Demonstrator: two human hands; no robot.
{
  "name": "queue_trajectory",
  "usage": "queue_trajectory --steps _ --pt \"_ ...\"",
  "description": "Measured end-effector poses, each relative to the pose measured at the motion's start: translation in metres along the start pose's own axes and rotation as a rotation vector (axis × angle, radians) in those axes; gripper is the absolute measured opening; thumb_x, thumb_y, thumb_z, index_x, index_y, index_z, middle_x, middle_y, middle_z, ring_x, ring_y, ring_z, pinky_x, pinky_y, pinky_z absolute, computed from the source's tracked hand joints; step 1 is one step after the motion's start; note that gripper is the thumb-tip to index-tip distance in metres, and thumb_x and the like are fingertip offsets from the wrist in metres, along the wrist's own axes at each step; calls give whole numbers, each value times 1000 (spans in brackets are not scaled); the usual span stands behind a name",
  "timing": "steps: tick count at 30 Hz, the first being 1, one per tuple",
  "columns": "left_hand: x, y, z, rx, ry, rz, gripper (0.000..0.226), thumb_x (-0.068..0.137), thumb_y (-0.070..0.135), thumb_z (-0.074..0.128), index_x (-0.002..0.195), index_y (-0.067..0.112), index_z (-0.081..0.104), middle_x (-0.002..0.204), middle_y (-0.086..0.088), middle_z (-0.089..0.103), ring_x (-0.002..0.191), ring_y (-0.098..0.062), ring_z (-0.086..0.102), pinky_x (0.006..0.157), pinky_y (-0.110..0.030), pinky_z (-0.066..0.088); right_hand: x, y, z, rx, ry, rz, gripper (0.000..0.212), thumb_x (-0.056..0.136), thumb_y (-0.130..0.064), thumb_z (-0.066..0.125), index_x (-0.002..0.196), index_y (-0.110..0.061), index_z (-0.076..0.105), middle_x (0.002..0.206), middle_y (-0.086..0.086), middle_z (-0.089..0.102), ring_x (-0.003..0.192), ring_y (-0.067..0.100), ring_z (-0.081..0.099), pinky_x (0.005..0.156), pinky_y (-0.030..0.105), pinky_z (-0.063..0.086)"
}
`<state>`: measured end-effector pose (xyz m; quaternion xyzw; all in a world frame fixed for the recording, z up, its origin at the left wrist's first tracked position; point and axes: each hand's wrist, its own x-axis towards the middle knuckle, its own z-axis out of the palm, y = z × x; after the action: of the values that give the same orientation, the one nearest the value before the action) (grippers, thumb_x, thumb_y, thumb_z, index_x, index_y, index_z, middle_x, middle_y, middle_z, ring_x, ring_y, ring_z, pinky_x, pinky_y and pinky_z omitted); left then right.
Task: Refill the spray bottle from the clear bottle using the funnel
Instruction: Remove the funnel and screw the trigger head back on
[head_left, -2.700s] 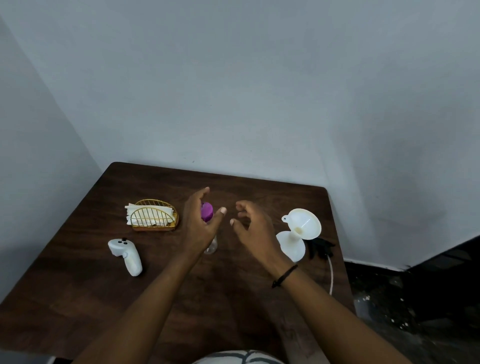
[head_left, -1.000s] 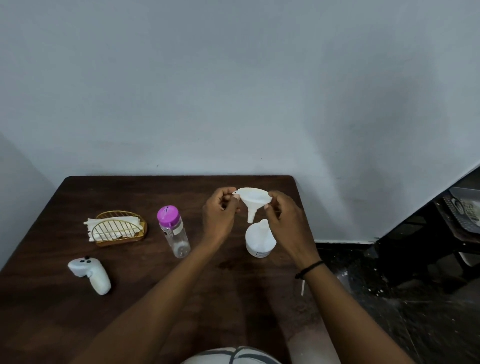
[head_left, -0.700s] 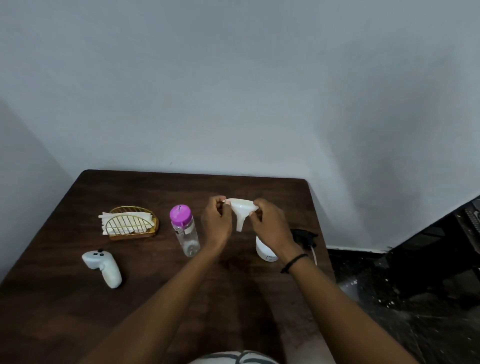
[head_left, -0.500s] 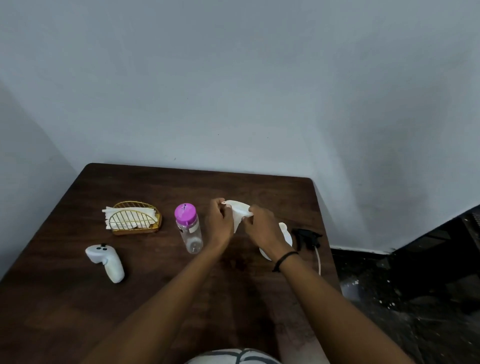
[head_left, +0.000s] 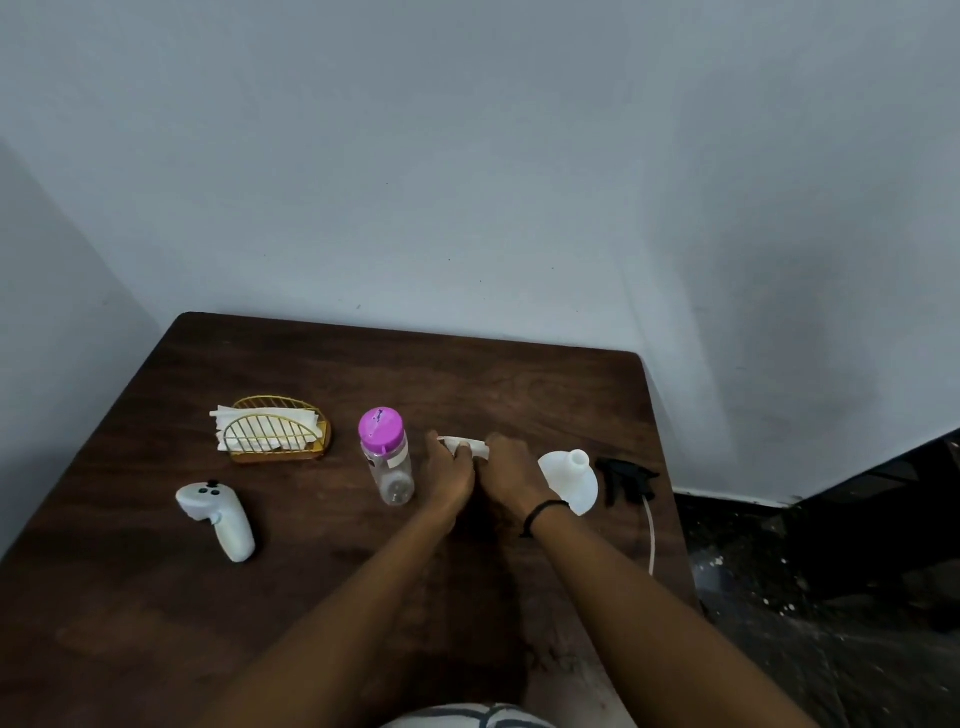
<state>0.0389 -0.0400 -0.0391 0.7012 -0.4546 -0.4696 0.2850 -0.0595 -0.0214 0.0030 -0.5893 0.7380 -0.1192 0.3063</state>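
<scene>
- Two hands on the funnel (head_left: 464, 446) right now: left hand (head_left: 451, 477) and right hand (head_left: 510, 477) both pinch it low over the table (head_left: 291, 597), between the clear bottle (head_left: 387, 457) and the spray bottle (head_left: 570, 480). Only a sliver of its white rim shows past the fingers.
- What changed: half a second ago the funnel was up in the air near the spray bottle, now it's down and away from the open neck. So it's not seated yet, looks like fiddling with it first, can't tell what exactly.
- Spray bottle stands just right of the right hand, neck open, its black sprayer (head_left: 626, 480) lying beside it with the tube trailing toward the table edge.
- Clear bottle stands upright with its pink cap on, so no pouring can start until that comes off.
- Farther left: a wire holder (head_left: 278, 436) with napkins and a white controller (head_left: 218, 519), both well out of the way.
</scene>
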Motion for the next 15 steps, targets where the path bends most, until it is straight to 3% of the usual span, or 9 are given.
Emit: queue_trajectory --steps 5,11,15 --pt "2 -8 1 30 -28 -86 67 94 29 51 151 11 21 141 -16 52 125 -32 54 104 -48 46 -2 3 9 -44 -50 16 30 97 -29 48 114 -8 62 118 14 67 104 31 65 85 38 51" --pt "-1 -12 0 75 -13 -78 70 91 25 54 151 9 21 144 -17 48 128 -34 51 105 -48 45 -6 7 9 -41 -55 3 17 94 -23 51 100 -10 59 109 13 67 94 29 65 77 38 52" --pt "-9 -10 -1 154 1 -8 77 92 30 54 154 13 12 155 -17 34 141 -33 36 113 -48 36 -11 4 -2 -33 47 -39 11 91 -22 54 86 -14 48 104 12 64 90 28 61 68 32 40"
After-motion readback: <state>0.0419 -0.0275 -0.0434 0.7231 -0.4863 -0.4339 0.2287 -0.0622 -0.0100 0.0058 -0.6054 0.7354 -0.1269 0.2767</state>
